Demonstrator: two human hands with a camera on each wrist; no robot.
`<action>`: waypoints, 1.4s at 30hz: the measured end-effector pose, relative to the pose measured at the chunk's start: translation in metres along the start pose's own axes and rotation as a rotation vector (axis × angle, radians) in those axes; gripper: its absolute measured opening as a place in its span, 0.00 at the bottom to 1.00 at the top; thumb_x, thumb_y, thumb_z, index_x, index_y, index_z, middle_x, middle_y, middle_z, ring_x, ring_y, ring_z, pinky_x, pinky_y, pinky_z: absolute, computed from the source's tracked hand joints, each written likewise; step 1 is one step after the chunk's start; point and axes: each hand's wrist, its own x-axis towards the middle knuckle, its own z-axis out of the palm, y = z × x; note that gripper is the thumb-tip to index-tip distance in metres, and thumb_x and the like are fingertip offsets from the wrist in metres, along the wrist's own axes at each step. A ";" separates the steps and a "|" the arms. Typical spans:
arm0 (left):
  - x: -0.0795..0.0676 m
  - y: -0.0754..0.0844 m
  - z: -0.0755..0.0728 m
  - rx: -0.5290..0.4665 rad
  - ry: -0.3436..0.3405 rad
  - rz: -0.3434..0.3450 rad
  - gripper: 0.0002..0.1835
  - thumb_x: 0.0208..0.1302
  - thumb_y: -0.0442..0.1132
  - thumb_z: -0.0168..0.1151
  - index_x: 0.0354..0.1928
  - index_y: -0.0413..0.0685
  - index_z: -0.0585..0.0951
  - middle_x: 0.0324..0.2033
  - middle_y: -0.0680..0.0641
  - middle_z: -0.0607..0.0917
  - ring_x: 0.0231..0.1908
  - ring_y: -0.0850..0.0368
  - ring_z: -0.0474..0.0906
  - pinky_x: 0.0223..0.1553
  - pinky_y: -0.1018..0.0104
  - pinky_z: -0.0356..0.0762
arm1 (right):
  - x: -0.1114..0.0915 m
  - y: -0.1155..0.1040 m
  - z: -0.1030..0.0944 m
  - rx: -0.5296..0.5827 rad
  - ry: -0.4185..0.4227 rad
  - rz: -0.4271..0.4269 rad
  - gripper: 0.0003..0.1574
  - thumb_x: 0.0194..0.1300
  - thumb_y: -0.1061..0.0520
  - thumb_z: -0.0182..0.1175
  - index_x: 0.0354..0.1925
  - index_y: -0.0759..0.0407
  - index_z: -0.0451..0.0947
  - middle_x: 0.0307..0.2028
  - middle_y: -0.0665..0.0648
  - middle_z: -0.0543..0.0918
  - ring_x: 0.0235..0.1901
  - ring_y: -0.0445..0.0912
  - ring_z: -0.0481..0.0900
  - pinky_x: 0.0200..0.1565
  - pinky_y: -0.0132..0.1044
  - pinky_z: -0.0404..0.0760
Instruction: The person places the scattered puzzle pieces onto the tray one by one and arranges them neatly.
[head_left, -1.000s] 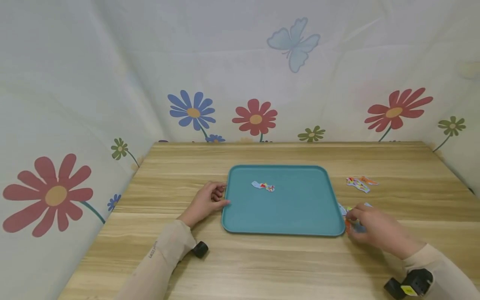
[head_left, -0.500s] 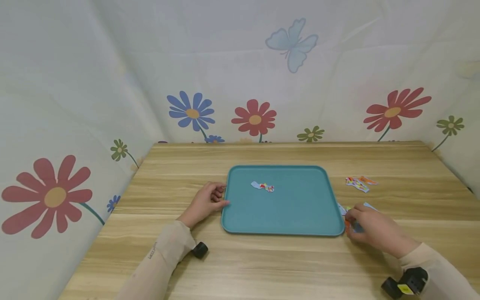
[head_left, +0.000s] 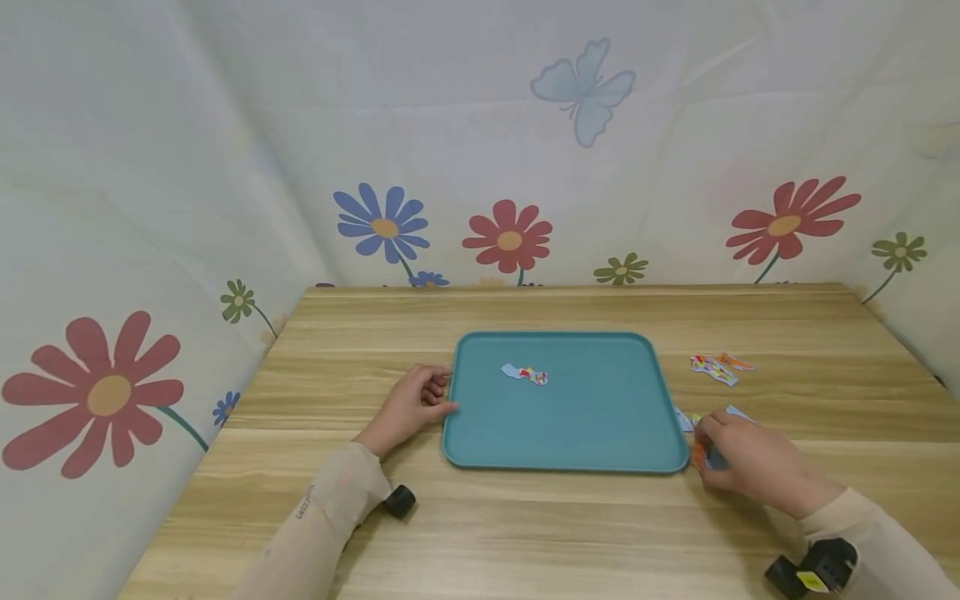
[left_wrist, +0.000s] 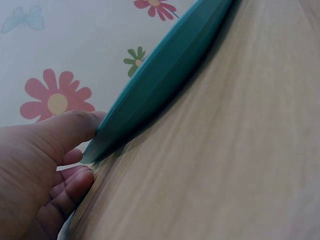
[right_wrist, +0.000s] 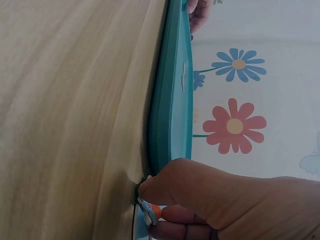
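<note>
At a wood-grained desk (head_left: pixel 570 533), a person in beige sleeves works over a teal tray (head_left: pixel 570 425) that lies flat on the surface. The left grip (head_left: pixel 408 410) holds the tray's left edge, thumb against the rim and fingers curled close below. At the opposite side, the right grip (head_left: pixel 757 460) pinches a brightly printed scrap (right_wrist: pixel 155 211), orange and pale blue, just beside the tray's right edge; the fingers hide much of it. More scraps (head_left: pixel 683 419) show around that hand, partly covered. Inside the tray, toward its upper left, rests a narrow multicolored strip (head_left: pixel 525 374). Beyond the right grip, a patterned piece (head_left: pixel 714 369) and an orange piece (head_left: pixel 737 362) lie together on the desk, apart from the tray. Behind hangs a pale cloth (head_left: pixel 450 108) printed with red, blue and green flowers and a blue butterfly (head_left: pixel 585 90).
</note>
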 end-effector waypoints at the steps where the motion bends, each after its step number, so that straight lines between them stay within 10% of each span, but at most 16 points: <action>1: 0.000 0.000 0.000 0.000 0.001 0.001 0.28 0.57 0.39 0.70 0.59 0.38 0.74 0.44 0.43 0.77 0.40 0.57 0.74 0.42 0.70 0.78 | 0.000 0.000 0.000 0.000 0.006 -0.003 0.12 0.46 0.56 0.68 0.28 0.51 0.74 0.27 0.44 0.72 0.27 0.35 0.66 0.26 0.30 0.69; 27: 0.002 0.002 -0.001 0.009 0.009 0.014 0.28 0.57 0.38 0.70 0.59 0.38 0.74 0.44 0.42 0.77 0.40 0.57 0.74 0.42 0.70 0.78 | 0.022 0.003 -0.039 0.100 -0.027 -0.028 0.17 0.50 0.57 0.68 0.39 0.59 0.77 0.33 0.50 0.81 0.28 0.39 0.76 0.28 0.32 0.75; 33: 0.002 0.001 -0.001 0.014 0.012 0.014 0.28 0.57 0.38 0.71 0.58 0.37 0.75 0.44 0.42 0.77 0.40 0.57 0.74 0.42 0.70 0.79 | 0.037 -0.001 -0.047 0.074 0.031 -0.100 0.13 0.49 0.60 0.70 0.33 0.53 0.76 0.33 0.48 0.79 0.28 0.37 0.74 0.43 0.43 0.78; 42: -0.001 0.000 0.000 0.016 0.021 0.024 0.27 0.56 0.37 0.71 0.57 0.36 0.75 0.43 0.41 0.77 0.39 0.57 0.74 0.41 0.71 0.79 | 0.060 -0.011 -0.050 0.070 0.009 -0.094 0.12 0.54 0.56 0.69 0.37 0.54 0.78 0.35 0.51 0.82 0.32 0.41 0.78 0.32 0.35 0.78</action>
